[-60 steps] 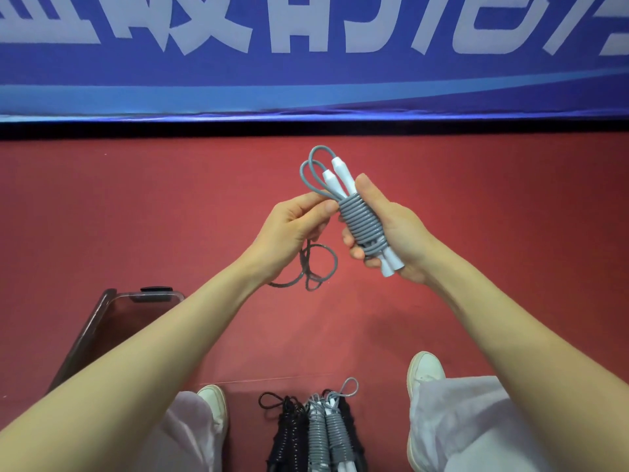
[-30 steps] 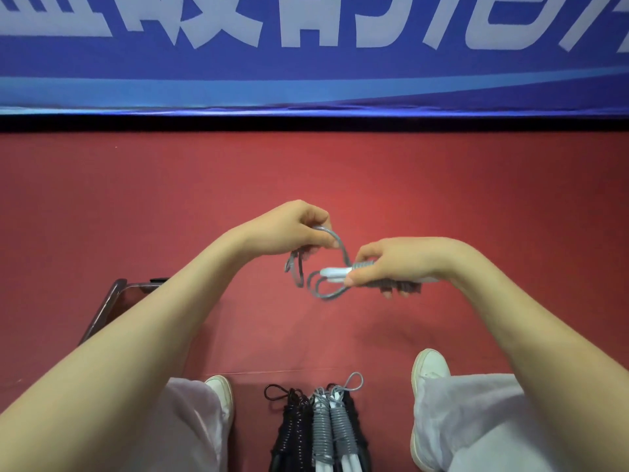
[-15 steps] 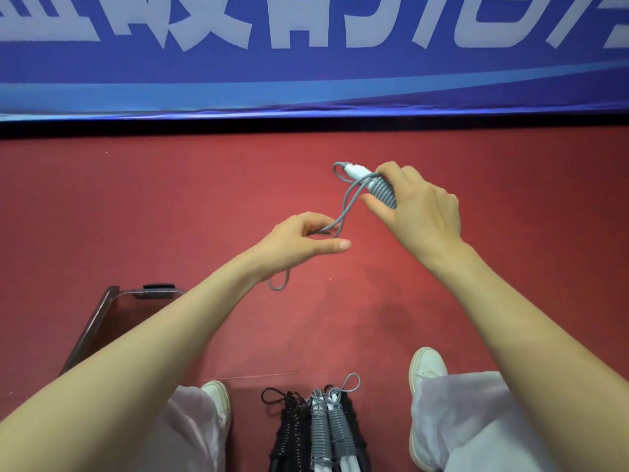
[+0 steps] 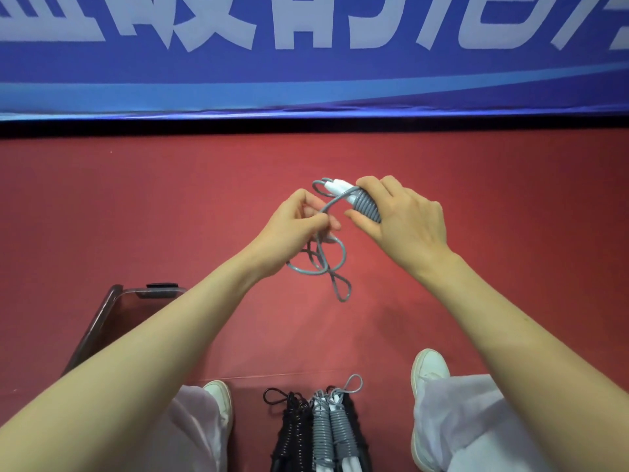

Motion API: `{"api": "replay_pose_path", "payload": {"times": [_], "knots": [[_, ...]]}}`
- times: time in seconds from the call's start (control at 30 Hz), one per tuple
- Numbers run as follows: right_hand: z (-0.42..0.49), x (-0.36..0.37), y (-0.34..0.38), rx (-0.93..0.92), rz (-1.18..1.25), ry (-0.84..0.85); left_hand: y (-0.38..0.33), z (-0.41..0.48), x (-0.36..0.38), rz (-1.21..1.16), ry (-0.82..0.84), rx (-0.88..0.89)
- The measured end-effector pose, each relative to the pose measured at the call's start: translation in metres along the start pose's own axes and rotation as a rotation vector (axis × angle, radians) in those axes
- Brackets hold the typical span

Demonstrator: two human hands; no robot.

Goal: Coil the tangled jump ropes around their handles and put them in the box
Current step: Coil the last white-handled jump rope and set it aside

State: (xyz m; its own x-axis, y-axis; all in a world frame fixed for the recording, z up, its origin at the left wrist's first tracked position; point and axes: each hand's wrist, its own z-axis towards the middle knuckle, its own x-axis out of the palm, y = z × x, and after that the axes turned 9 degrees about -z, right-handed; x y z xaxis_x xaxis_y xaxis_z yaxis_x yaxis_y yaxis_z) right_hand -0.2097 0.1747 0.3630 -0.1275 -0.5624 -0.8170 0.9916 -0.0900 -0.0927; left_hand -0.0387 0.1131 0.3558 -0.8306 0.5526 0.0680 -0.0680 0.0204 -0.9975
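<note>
Right hand (image 4: 405, 221) grips the grey jump rope (image 4: 366, 206), coils wrapped round its white handles, fingers curled over the bundle above the red floor (image 4: 136, 206). Left hand (image 4: 299, 221) pinches the loose cord; slack loops hang below. Clear box (image 4: 112, 301) at lower left; coiled ropes (image 4: 320, 434) between shoes.

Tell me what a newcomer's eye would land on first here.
At centre, the right hand holds a half-coiled grey jump rope while the left hand pinches its loose loops. Finished coiled ropes lie between the shoes at the bottom; a blue banner spans the top.
</note>
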Motion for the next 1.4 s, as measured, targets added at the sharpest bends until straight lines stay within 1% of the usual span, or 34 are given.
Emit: {"api": "replay_pose_path", "payload": {"times": [0.1,0.17,0.23,0.3,0.37,0.47,0.53,0.57,0.63,0.73,0.8,0.9,0.97,1.03,1.1,1.17,1.23,1.3,1.4], "knots": [[0.003,-0.003,-0.003,0.096,-0.002,0.062,-0.005,0.002,0.006,-0.244,0.007,-0.081],[0.003,-0.005,-0.002,0.119,0.021,0.093,-0.010,0.004,0.006,-0.374,0.063,-0.177],[0.004,-0.006,0.002,0.164,0.091,0.124,-0.011,0.003,0.006,-0.404,0.146,-0.300],[0.006,-0.008,0.002,0.230,0.219,0.145,-0.006,0.002,0.005,-0.338,0.199,-0.338],[0.007,-0.009,-0.002,0.266,0.422,0.185,-0.003,0.002,0.004,-0.280,0.192,-0.306],[0.008,-0.010,-0.006,0.284,0.893,0.304,-0.004,0.005,-0.004,-0.235,0.109,-0.215],[0.007,-0.011,-0.004,0.299,1.175,0.390,-0.005,0.004,-0.007,-0.154,0.095,-0.173],[0.008,-0.011,-0.002,0.317,1.269,0.425,-0.005,0.004,-0.006,-0.133,0.097,-0.159],[0.009,-0.012,0.003,0.354,1.370,0.460,-0.005,0.004,-0.004,-0.125,0.084,-0.124],[0.009,-0.011,0.007,0.371,1.405,0.476,-0.007,0.005,-0.003,-0.083,0.031,0.006],[0.010,-0.012,0.008,0.358,1.389,0.492,-0.007,0.003,-0.006,-0.025,0.021,0.047],[0.010,-0.017,0.007,0.365,1.422,0.516,-0.005,0.001,-0.013,0.102,0.068,-0.003],[0.011,-0.021,0.004,0.392,1.474,0.541,-0.004,-0.001,-0.017,0.157,0.166,-0.061],[0.012,-0.024,0.001,0.437,1.554,0.577,-0.004,-0.003,-0.020,0.059,0.253,-0.106],[0.014,-0.026,-0.005,0.465,1.645,0.614,-0.006,-0.002,-0.027,-0.034,0.283,-0.115],[0.013,-0.030,-0.010,0.426,1.707,0.670,-0.006,-0.001,-0.033,-0.040,0.300,-0.114],[0.010,-0.035,-0.012,0.342,1.727,0.764,-0.005,0.000,-0.038,-0.004,0.280,-0.129],[0.007,-0.038,-0.010,0.254,1.663,0.874,-0.003,0.000,-0.039,0.022,0.256,-0.156],[0.002,-0.034,-0.001,0.165,1.376,1.023,-0.003,0.002,-0.035,0.116,0.203,-0.138]]}}
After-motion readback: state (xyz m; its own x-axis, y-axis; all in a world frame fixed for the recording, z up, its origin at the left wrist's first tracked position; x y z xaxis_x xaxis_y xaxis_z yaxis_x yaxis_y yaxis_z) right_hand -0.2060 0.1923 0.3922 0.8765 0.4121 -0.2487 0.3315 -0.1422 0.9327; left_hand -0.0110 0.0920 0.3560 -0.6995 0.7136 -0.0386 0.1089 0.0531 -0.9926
